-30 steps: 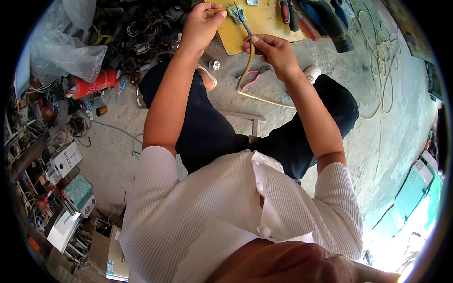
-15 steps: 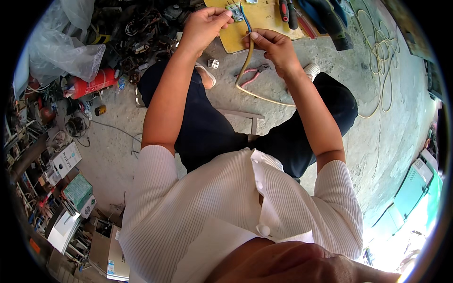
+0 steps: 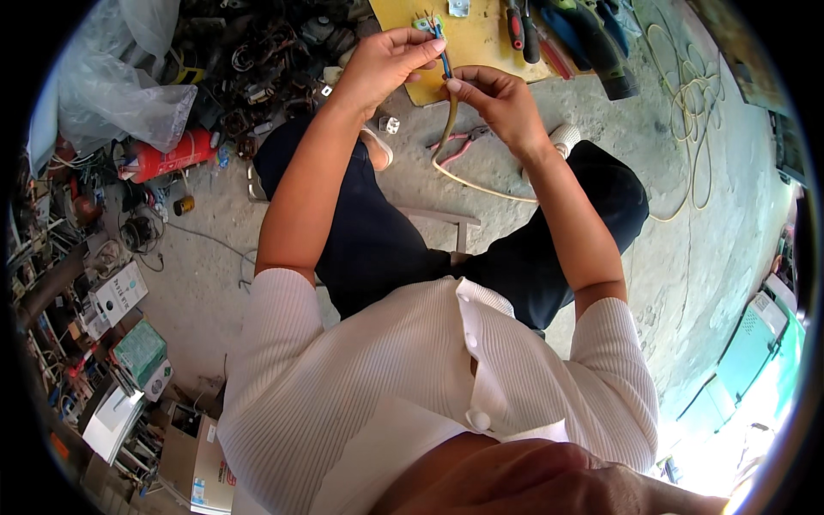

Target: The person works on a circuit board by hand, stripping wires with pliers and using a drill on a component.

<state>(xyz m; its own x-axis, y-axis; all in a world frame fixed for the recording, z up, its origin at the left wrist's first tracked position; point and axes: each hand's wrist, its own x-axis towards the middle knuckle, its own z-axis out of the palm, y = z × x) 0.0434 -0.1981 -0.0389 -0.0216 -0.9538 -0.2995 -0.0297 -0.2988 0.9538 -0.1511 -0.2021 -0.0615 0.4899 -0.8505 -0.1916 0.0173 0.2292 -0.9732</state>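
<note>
A beige electrical cable (image 3: 449, 120) comes up from the floor to my hands, and blue wire (image 3: 445, 62) shows at its stripped end. My left hand (image 3: 386, 67) pinches the wires near their tips between thumb and forefinger. Thin bare copper ends stick up just past those fingers, beside a small pale green and white piece (image 3: 423, 25) partly hidden by the hand. My right hand (image 3: 500, 105) pinches the cable where the sheath ends, a little nearer to me. Both hands are above the near edge of a yellow board (image 3: 481, 39).
Screwdrivers (image 3: 515, 30) and a dark power tool (image 3: 605, 60) lie on the board's right. Pink-handled pliers (image 3: 459, 148) and a white plug piece (image 3: 389, 125) rest on the floor. Coiled cable (image 3: 695, 112) lies far right; a red cylinder (image 3: 176, 154) and clutter fill the left.
My left hand has moved right and slightly down, and its fingers now close on the wires. The right hand has shifted slightly toward me, still pinching the cable.
</note>
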